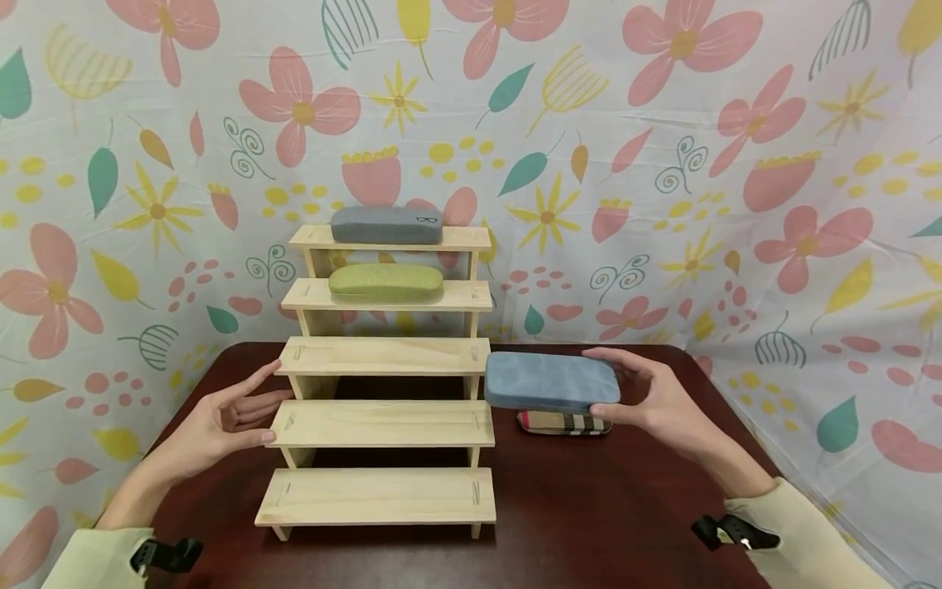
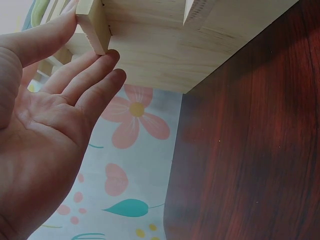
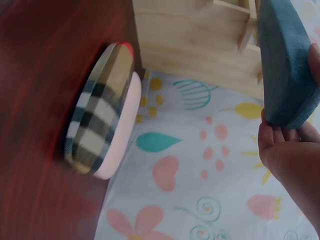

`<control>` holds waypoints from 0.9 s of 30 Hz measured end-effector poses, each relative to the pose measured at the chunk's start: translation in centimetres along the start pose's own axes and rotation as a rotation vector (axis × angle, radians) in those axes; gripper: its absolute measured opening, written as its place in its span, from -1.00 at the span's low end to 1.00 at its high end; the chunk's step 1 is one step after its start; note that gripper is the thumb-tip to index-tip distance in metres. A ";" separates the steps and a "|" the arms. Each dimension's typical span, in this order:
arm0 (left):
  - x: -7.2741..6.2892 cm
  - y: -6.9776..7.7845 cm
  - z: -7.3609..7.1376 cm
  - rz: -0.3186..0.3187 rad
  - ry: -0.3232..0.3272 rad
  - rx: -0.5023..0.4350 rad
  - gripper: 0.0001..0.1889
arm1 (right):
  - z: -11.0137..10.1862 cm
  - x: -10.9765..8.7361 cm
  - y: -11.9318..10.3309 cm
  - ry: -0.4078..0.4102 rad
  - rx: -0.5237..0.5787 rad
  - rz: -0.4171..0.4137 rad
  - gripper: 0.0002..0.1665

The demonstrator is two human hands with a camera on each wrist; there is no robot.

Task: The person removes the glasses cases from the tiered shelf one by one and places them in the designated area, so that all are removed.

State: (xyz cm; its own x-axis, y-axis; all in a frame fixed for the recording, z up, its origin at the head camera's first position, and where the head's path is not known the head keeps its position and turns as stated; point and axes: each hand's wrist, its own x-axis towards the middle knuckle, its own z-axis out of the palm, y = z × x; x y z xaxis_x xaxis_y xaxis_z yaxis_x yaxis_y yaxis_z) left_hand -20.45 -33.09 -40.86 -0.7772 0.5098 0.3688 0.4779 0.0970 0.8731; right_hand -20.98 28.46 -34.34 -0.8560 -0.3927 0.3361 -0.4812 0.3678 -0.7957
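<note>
In the head view, my right hand [image 1: 658, 397] holds a blue glasses case [image 1: 552, 381] by its right end, thumb below and fingers behind. The case is level with the middle steps of a wooden stepped shelf [image 1: 383, 423], just off its right side. My left hand [image 1: 221, 425] grips the shelf's left end, thumb at the fourth step down and index fingertip at the third. The left wrist view shows the fingertips [image 2: 112, 55] against a board's end. A grey glasses case [image 1: 386, 225] lies on the top step, a green glasses case [image 1: 386, 282] on the second.
A plaid case [image 1: 562, 422] with a pink side lies on the dark red-brown table [image 1: 589, 507], right of the shelf and partly hidden by the blue case in the head view. A flower-printed cloth [image 1: 545, 123] hangs behind and along both sides.
</note>
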 end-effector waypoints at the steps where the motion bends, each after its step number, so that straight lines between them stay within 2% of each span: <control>1: 0.0 0.0 0.0 -0.001 0.001 0.003 -0.03 | -0.2 -0.3 0.1 -0.001 0.009 0.003 -0.20; 8: 0.0 0.1 0.0 -0.016 0.005 0.012 -0.02 | -1.4 -2.1 1.3 -0.021 0.005 0.060 -0.20; 13: 0.0 0.0 0.0 -0.005 -0.001 -0.004 -0.02 | -1.8 -2.9 2.0 -0.038 0.028 0.103 -0.21; 23: -0.1 0.1 -0.1 -0.011 0.002 -0.021 -0.02 | -2.1 -3.9 5.0 -0.061 0.072 0.170 -0.21; 27: -0.1 0.1 0.0 -0.009 -0.002 -0.021 -0.02 | -2.0 -4.5 6.2 -0.063 0.051 0.189 -0.20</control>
State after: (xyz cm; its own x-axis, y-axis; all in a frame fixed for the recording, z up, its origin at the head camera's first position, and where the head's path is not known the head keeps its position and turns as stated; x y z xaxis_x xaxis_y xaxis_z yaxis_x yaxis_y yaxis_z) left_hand -20.34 -33.11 -40.79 -0.7805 0.5108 0.3603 0.4622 0.0836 0.8828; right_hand -20.46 34.14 -39.77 -0.9157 -0.3737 0.1475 -0.3016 0.3971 -0.8668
